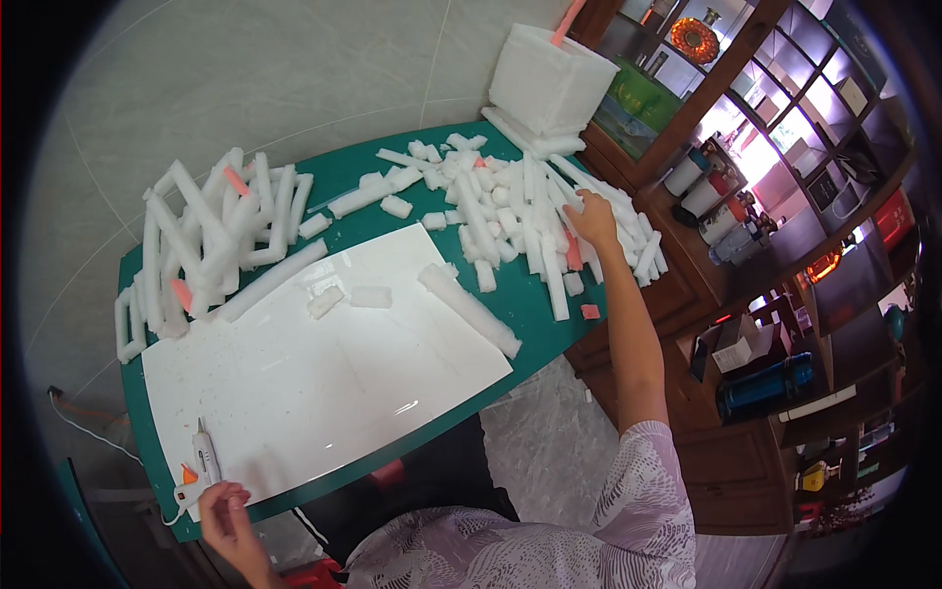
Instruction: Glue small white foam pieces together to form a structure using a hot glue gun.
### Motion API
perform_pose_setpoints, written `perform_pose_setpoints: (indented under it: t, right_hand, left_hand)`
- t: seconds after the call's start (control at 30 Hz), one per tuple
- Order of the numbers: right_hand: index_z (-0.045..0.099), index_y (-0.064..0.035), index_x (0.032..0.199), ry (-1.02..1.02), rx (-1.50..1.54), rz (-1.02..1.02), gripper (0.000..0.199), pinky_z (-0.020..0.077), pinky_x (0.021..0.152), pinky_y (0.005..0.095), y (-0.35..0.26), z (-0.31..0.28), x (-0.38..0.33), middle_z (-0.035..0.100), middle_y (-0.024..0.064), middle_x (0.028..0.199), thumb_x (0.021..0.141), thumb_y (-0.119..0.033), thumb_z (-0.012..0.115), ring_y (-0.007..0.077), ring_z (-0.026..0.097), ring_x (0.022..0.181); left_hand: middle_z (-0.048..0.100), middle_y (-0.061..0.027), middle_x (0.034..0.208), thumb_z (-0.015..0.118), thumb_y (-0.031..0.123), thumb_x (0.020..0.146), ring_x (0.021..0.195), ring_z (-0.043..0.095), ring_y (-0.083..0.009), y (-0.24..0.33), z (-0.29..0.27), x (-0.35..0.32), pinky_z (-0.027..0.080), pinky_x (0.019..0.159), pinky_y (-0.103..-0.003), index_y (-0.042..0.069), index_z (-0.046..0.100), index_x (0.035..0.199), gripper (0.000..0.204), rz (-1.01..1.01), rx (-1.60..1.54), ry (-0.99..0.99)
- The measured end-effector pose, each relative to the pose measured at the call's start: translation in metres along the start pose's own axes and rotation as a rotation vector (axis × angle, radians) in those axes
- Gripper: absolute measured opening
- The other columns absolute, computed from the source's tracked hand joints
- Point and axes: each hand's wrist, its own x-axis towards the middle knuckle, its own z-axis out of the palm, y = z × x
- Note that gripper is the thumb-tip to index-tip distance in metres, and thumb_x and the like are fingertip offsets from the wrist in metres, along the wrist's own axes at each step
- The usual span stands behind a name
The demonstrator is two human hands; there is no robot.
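Note:
My right hand [594, 220] reaches over the far right of the green table, its fingers apart and touching or just above a heap of white foam strips [533, 216]. Whether a fingertip presses on a strip is hard to see. At the near left corner, my left hand [228, 520] is loosely bent beside a white glue gun [203, 456] with an orange trigger. Nothing shows in that hand. Under the gun lies a glossy white board [324, 393], bearing a thick foam bar [471, 310] and two short foam pieces, one of them a flat block [371, 296].
Joined foam frames [211, 231] with pink bits stand at the left. A white foam box [549, 79] sits at the far corner. The green table [378, 491] adjoins a tiled wall [265, 79] and a wooden cabinet [638, 324] with bottles. A white cord runs from the gun.

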Motion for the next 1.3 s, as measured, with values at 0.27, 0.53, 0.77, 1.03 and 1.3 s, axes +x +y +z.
perform_pose_setpoints:
  t: [0.27, 0.53, 0.77, 1.03, 1.3]
  right_hand:
    - [0.067, -0.0063, 0.116, -0.138, 0.0, 0.03, 0.043, 0.054, 0.086, 0.0443, -0.011, -0.003, 0.015, 0.071, 0.0209, 0.103, 0.076, -0.021, 0.07, 0.0369, 0.069, 0.095]
    - [0.07, -0.0078, 0.109, -0.078, 0.126, 0.034, 0.036, 0.0556, 0.082, 0.0394, 0.013, 0.02, 0.015, 0.073, 0.0167, 0.088, 0.074, -0.016, 0.071, 0.0326, 0.071, 0.087]
    - [0.071, -0.0072, 0.108, -0.023, 0.025, 0.019, 0.033, 0.055, 0.084, 0.0404, 0.018, 0.018, 0.019, 0.073, 0.0165, 0.091, 0.076, -0.016, 0.069, 0.0336, 0.071, 0.089]
    - [0.066, -0.0078, 0.118, -0.183, -0.071, 0.182, 0.039, 0.0488, 0.094, 0.0516, 0.018, -0.005, 0.012, 0.062, 0.0174, 0.122, 0.08, -0.016, 0.067, 0.0405, 0.055, 0.116]
    - [0.067, -0.009, 0.121, 0.076, -0.159, 0.259, 0.045, 0.048, 0.097, 0.0488, 0.049, 0.013, 0.022, 0.063, 0.0198, 0.121, 0.079, -0.026, 0.071, 0.0399, 0.055, 0.119]
  left_hand:
    - [0.066, -0.0116, 0.092, 0.058, 0.001, 0.093, 0.081, 0.063, -0.0172, -0.016, 0.065, -0.005, 0.051, 0.078, -0.03, -0.004, 0.061, 0.108, 0.016, 0.026, -0.024, -0.128]
    - [0.068, -0.0107, 0.087, 0.06, 0.003, 0.093, 0.079, 0.064, -0.0163, -0.037, 0.08, -0.002, 0.049, 0.075, -0.028, -0.004, 0.064, 0.102, 0.012, -0.006, 0.034, -0.144]
    - [0.069, -0.0134, 0.088, 0.062, 0.002, 0.093, 0.079, 0.065, -0.0195, -0.041, 0.087, -0.002, 0.051, 0.074, -0.03, -0.004, 0.065, 0.101, 0.011, 0.07, 0.109, -0.14]
    - [0.066, -0.0147, 0.089, 0.063, 0.0, 0.09, 0.078, 0.064, -0.0256, -0.038, 0.092, -0.002, 0.051, 0.071, -0.033, -0.003, 0.065, 0.098, 0.008, 0.2, 0.221, -0.126]
    - [0.065, -0.0151, 0.087, 0.063, -0.001, 0.089, 0.076, 0.063, -0.0273, -0.034, 0.094, -0.002, 0.05, 0.069, -0.034, -0.003, 0.064, 0.097, 0.008, 0.258, 0.26, -0.114]
